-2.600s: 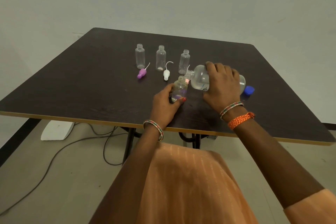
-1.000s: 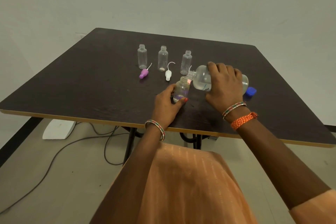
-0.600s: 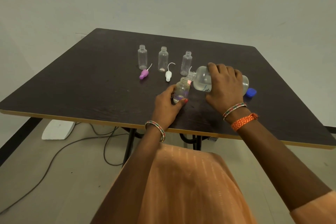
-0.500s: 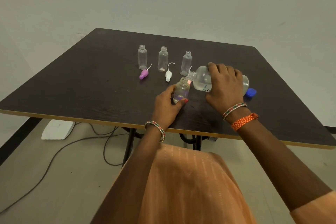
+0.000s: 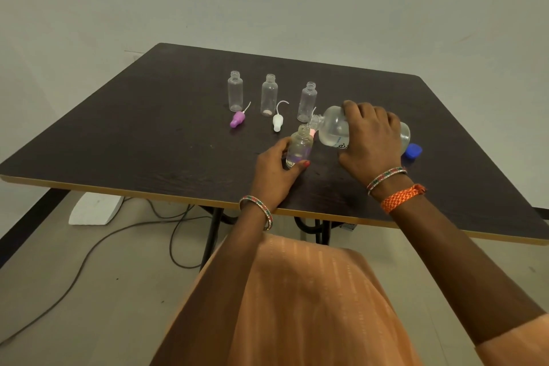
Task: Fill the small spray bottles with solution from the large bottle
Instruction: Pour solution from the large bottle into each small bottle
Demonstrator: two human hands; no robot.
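Four small clear bottles stand on the dark table (image 5: 124,134), all uncapped. Three of them form a row toward the far side: the left bottle (image 5: 235,91), the middle bottle (image 5: 269,96) and the right bottle (image 5: 307,102), each upright and apart from its neighbours. The fourth bottle (image 5: 299,147) stands nearer the person, just in front of the right bottle of the row. The left hand (image 5: 274,175) grips this fourth bottle at its lower part, thumb on one side and fingers curled round the other, and holds it upright on the table top. The right hand (image 5: 370,140) is wrapped over the large bottle (image 5: 334,131), fingers curled across its top side, and holds it tipped nearly level with its neck pointing left. The open mouth of the large bottle sits right at the mouth of the fourth bottle (whether the two rims touch cannot be told). Clear liquid shows in the lower side of the large bottle. A purple spray cap (image 5: 237,119) lies in front of the left bottle and a white spray cap (image 5: 278,122) in front of the middle bottle, each with a thin tube attached. A blue cap (image 5: 413,151) lies on the table just right of the large bottle's base. Cables (image 5: 175,226) trail across the floor under the table.
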